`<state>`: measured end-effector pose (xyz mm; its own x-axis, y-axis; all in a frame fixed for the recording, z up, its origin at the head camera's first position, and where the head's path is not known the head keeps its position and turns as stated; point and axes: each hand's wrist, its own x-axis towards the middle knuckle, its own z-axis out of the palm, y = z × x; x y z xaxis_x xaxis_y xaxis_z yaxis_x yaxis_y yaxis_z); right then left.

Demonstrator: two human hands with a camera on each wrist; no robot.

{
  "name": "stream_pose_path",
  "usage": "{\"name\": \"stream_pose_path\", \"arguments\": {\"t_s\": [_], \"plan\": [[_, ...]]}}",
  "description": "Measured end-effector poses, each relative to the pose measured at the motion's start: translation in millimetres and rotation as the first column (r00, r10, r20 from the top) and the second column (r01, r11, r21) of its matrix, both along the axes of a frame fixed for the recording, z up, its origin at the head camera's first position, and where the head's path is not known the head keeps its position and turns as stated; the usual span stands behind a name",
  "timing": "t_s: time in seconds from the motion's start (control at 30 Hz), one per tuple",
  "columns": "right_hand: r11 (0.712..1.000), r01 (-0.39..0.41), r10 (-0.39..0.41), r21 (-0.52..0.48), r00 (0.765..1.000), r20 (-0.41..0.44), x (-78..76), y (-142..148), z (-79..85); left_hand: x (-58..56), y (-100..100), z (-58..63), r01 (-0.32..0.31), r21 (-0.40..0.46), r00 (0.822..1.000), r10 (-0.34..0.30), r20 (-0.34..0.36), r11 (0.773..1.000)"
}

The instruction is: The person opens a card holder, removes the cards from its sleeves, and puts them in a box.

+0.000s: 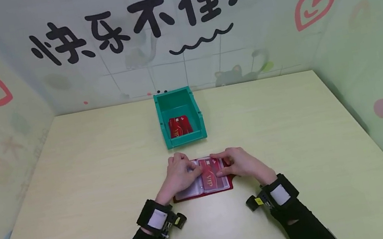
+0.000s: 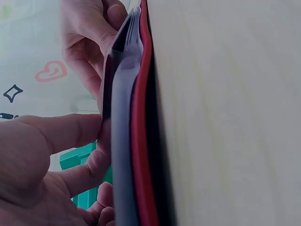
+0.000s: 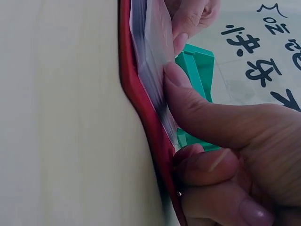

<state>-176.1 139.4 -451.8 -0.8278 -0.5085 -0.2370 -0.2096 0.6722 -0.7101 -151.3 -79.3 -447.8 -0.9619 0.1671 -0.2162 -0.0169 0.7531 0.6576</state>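
A red-covered card holder (image 1: 190, 191) with clear plastic sleeves lies spread on the table. Its right-hand page bears a red VIP card (image 1: 209, 179), seen through the plastic. My left hand (image 1: 179, 173) reaches over the left page and pinches at the card's left edge, thumb and index tips close together. From the right, my right hand (image 1: 239, 163) grips the holder's side. In the right wrist view its thumb (image 3: 207, 113) presses the sleeves while other fingers curl at the red cover (image 3: 136, 96).
Behind the holder stands a green bin (image 1: 187, 139) with several red cards (image 1: 180, 126) inside. Printed curtains (image 1: 74, 89) hang along the back and both sides of the pale wooden table (image 1: 105, 152).
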Motion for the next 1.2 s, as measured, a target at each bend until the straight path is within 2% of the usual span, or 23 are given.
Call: {"name": "stream_pose_path", "arguments": {"t_s": [0.23,0.33,0.43,0.63,0.83,1.03,1.2], "plan": [[1.000,-0.013,0.013,-0.014,1.000,-0.015,-0.2,3,0.9,4.1,6,5.8,0.044,0.056,0.999,-0.044,-0.002,0.997],[1.000,-0.007,0.007,-0.019,1.000,-0.020,0.8,3,0.4,5.8,8,8.2,0.036,0.076,0.999,-0.037,0.014,0.996],[1.000,-0.010,0.010,-0.024,1.000,-0.019,1.1,3,-0.2,6.4,10,7.0,0.015,0.060,1.000,-0.016,0.018,0.998],[1.000,-0.017,0.017,-0.024,1.000,-0.002,0.3,2,0.9,4.9,7,-0.2,-0.019,0.048,1.000,0.019,0.003,0.999],[1.000,-0.013,0.013,-0.021,1.000,-0.007,0.2,3,0.9,2.4,2,0.5,-0.030,0.027,0.999,0.030,-0.016,0.999],[0.999,-0.029,0.029,-0.013,0.999,-0.021,0.6,0,-3.2,0.8,-16,10.1,-0.026,0.013,0.999,0.025,0.031,1.000],[1.000,-0.025,0.025,-0.015,1.000,-0.009,1.8,-2,-3.3,-8.5,-38,33.1,-0.038,0.036,0.994,0.034,0.100,0.999]]}}
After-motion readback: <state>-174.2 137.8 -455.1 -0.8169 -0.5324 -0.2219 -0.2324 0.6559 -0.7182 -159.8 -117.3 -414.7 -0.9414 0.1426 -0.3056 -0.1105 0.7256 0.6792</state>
